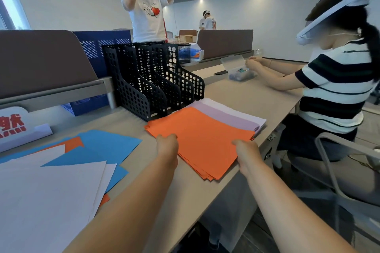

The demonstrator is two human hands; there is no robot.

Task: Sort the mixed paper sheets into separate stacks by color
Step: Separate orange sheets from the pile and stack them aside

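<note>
Orange stack (pixel 205 139): a squared pile of orange sheets lying flat at the desk's (pixel 174 191) right edge, one corner pointing toward the near edge. It overlaps a lilac stack (pixel 228 117), which in turn overlaps a white stack (pixel 226 107); the three step back toward the far right of the desk.

Left hand (pixel 167 144): rests on the orange stack's near-left edge, fingers bent down onto the top sheet; whether it pinches paper cannot be told. Right hand (pixel 245 150): at the stack's right corner, just beside the desk's right edge, seen from behind the knuckles; its hold cannot be told.

Mixed sheets: along the near-left part of the desk, apart from the stacks, loose white sheets (pixel 51 191) overlie blue sheets (pixel 107 144), with an orange sheet (pixel 74 145) showing between them.

Black file rack (pixel 148 82): upright, perforated, several slots, just behind the orange stack's far corner.

Surroundings: a brown divider panel (pixel 41 59) along the desk's far edge; a sign with red characters (pixel 14 127) at the far left; a blue perforated crate (pixel 98 43) behind the divider. At the far right end a seated person in a striped shirt (pixel 337 88) has both hands at a clear plastic box (pixel 240 74). A standing person in a white T-shirt (pixel 148 16) is beyond the rack, arms raised.
</note>
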